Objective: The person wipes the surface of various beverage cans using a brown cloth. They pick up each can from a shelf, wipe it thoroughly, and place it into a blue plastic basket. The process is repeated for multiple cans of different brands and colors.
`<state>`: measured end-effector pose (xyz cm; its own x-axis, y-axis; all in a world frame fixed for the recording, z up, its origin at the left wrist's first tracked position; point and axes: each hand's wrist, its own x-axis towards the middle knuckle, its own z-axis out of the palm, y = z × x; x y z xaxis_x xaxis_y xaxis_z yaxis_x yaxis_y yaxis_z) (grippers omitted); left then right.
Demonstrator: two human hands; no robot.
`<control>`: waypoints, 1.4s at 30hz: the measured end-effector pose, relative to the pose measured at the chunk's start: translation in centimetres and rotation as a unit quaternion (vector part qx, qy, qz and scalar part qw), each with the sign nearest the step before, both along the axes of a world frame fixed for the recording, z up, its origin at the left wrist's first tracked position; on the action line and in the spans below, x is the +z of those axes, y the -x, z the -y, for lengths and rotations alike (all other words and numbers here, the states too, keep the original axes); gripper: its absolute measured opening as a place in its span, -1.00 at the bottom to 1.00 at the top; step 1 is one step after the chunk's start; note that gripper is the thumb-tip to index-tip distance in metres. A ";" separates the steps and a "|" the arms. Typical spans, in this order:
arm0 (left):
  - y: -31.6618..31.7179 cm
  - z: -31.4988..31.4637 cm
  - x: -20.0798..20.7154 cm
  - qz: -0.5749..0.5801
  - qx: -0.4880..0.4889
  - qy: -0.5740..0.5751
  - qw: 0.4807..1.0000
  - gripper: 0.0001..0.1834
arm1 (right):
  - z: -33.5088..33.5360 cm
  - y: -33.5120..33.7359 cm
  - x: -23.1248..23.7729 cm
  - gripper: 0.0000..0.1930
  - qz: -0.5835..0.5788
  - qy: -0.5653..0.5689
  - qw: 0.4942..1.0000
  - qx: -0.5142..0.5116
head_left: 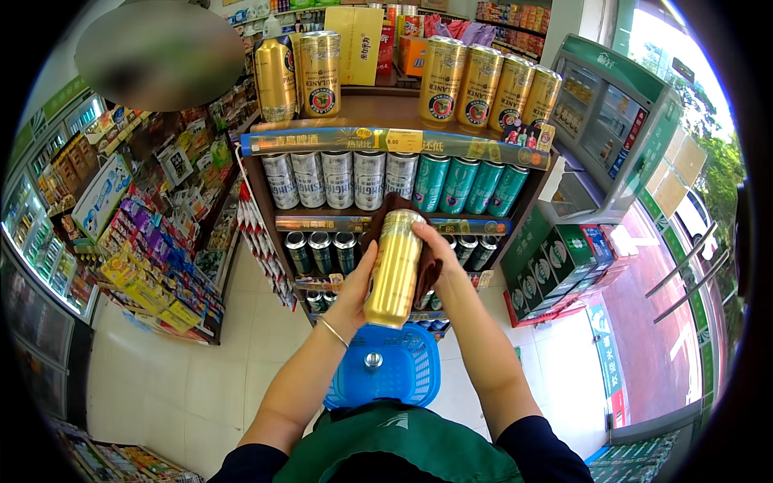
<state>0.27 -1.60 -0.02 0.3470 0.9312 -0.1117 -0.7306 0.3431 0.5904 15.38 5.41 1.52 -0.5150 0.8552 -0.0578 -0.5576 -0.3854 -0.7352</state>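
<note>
Tall gold metal can (394, 270) stands upright in the air just above a blue plastic basket (385, 370), where one small silver can (373, 360) lies. The left hand (355, 291) cups its lower left side, fingers curled against it, a thin bracelet (332, 332) on the wrist. The right hand (439, 253) presses a dark brown cloth (424, 270) to its upper right side, fingers closed over cloth and can. Behind, a wooden shelf unit (394, 113) carries rows of silver, teal, black and gold cans; pale floor tiles (177, 378) lie below
</note>
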 end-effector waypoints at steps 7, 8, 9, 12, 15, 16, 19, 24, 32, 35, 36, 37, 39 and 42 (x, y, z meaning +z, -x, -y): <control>-2.1 -1.0 -3.0 -0.056 0.109 -0.038 0.992 -0.46 | 0.4 2.3 1.4 -0.51 0.291 -0.438 0.815 -0.242; -1.7 -0.9 -3.0 -0.034 0.102 -0.033 0.994 -0.42 | 1.3 3.3 1.2 -0.50 0.330 -0.511 0.745 -0.273; -1.4 -0.9 -2.1 0.006 0.120 -0.019 0.993 -0.40 | 2.9 3.7 1.0 -0.48 0.369 -0.577 0.661 -0.306; 2.6 -3.1 -3.8 0.142 -0.077 -0.093 0.982 -0.27 | 10.4 3.6 -0.3 -0.41 0.473 -0.688 0.519 -0.181; 0.9 -1.9 -3.2 0.088 0.008 -0.094 0.992 -0.35 | 11.2 4.2 0.6 -0.43 0.535 -0.652 0.493 -0.214; 0.1 -1.2 -3.4 0.031 0.083 -0.098 0.991 -0.46 | 9.4 4.2 1.8 -0.45 0.502 -0.645 0.522 -0.242; -2.2 0.9 -0.9 -0.011 0.104 -0.021 0.994 -0.49 | 3.1 3.0 4.6 -0.54 0.467 -0.629 0.525 -0.334; -1.5 1.8 -0.9 0.106 -0.061 -0.055 0.991 -0.17 | 0.1 -0.9 6.2 -0.50 0.192 -0.329 0.924 0.027; 0.3 1.4 -0.6 -0.065 0.023 -0.003 0.998 -0.46 | 1.9 0.4 1.6 -0.63 0.154 -0.274 0.937 -0.151; -0.2 2.5 -1.9 -0.027 0.004 0.018 0.999 -0.44 | 1.9 0.3 1.2 -0.61 0.260 -0.363 0.887 -0.117; 0.0 2.4 -1.9 -0.035 -0.005 0.007 0.999 -0.44 | 1.9 0.4 1.1 -0.62 0.244 -0.364 0.891 -0.118; 0.3 2.3 -1.7 -0.042 -0.014 -0.004 0.999 -0.44 | 2.1 0.5 1.1 -0.63 0.228 -0.365 0.895 -0.120; 0.4 2.3 -1.0 -0.058 -0.005 0.010 0.998 -0.49 | 2.1 0.5 0.7 -0.69 0.285 -0.421 0.846 -0.160; -0.1 2.4 -2.0 -0.009 -0.009 0.043 0.999 -0.52 | 2.3 0.5 0.6 -0.75 0.379 -0.470 0.764 -0.227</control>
<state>0.37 -4.05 -2.04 0.3600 0.9117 -0.1981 -0.7138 0.4059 0.5707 14.90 3.07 2.17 -0.2765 0.7826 0.5577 0.2455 0.6186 -0.7464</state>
